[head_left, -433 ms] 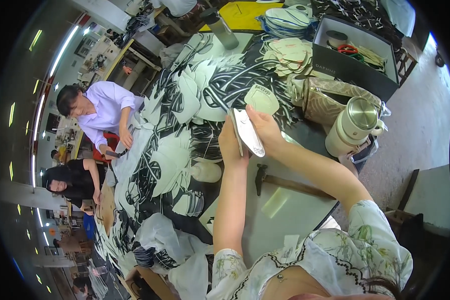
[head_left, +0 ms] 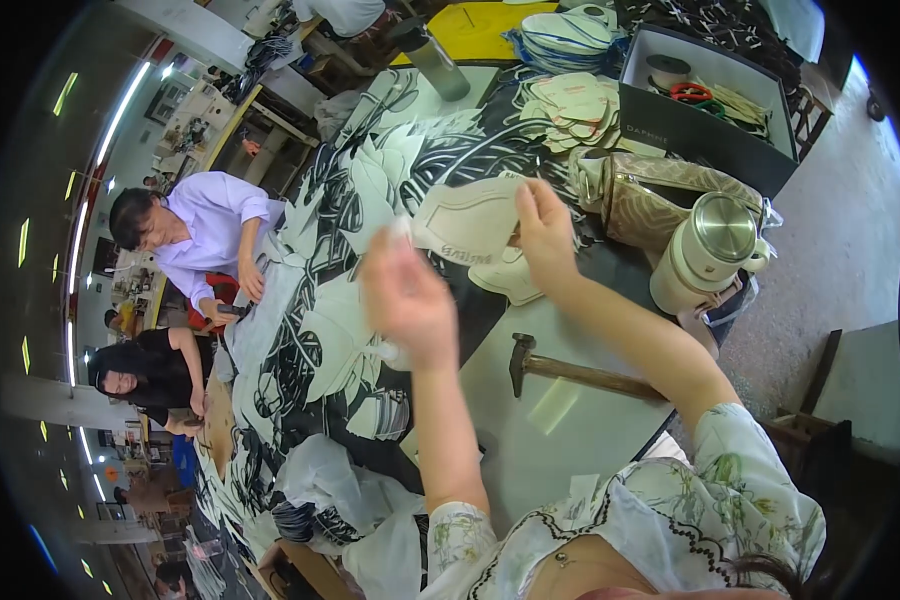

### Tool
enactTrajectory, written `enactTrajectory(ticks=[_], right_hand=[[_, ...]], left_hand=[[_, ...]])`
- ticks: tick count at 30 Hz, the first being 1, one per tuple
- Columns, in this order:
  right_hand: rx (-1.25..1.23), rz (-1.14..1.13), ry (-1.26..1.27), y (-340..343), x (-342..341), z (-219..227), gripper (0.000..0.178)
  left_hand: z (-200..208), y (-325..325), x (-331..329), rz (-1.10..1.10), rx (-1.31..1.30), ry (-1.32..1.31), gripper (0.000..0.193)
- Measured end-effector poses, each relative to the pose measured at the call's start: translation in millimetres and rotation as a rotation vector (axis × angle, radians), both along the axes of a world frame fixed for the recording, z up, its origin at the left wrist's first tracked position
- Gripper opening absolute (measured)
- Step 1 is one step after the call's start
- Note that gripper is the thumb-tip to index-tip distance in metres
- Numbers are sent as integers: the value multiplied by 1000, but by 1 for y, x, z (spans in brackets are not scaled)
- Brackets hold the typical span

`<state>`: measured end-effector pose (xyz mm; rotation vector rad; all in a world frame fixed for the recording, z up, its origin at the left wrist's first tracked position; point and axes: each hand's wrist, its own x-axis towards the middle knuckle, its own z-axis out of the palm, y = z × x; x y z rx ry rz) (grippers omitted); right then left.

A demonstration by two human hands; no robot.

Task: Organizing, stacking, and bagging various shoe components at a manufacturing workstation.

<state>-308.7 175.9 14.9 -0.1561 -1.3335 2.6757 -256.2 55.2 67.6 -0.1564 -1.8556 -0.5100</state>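
Observation:
My right hand (head_left: 545, 232) pinches the right edge of a flat, cream cut piece (head_left: 467, 215) with a curved outline and dark lettering on its lower edge. At the piece's left end is my left hand (head_left: 407, 298), its fingers smeared by motion. Something white shows at those fingertips, too blurred to name. Below the held piece, another cream cut piece (head_left: 510, 277) lies on the table. A hammer (head_left: 585, 372) with a wooden handle rests on the pale board (head_left: 500, 430) between my forearms. Behind my left wrist a white bottle (head_left: 394, 354) is mostly hidden.
Piles of pale cut pieces (head_left: 335, 335) and black-and-white strips (head_left: 470, 150) cover the table's left and far side. To the right stand a cream flask (head_left: 705, 250), a patterned bag (head_left: 645, 195) and a dark box (head_left: 710, 110) with scissors. A co-worker (head_left: 205, 230) works at left.
My hands have moved apart, the left one leftward. The piece, earlier upright and narrow between both hands, now shows its broad face. The bottle is more hidden.

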Motion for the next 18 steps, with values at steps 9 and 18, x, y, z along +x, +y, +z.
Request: enactTrajectory(ticks=[9, 18], right_hand=[[-323, 311, -163, 19, 34, 4, 19], [82, 208, 235, 66, 81, 50, 24]], left_hand=[[-51, 40, -1, -302, -254, -264, 28], [15, 40, 40, -681, 891, -462, 49]])
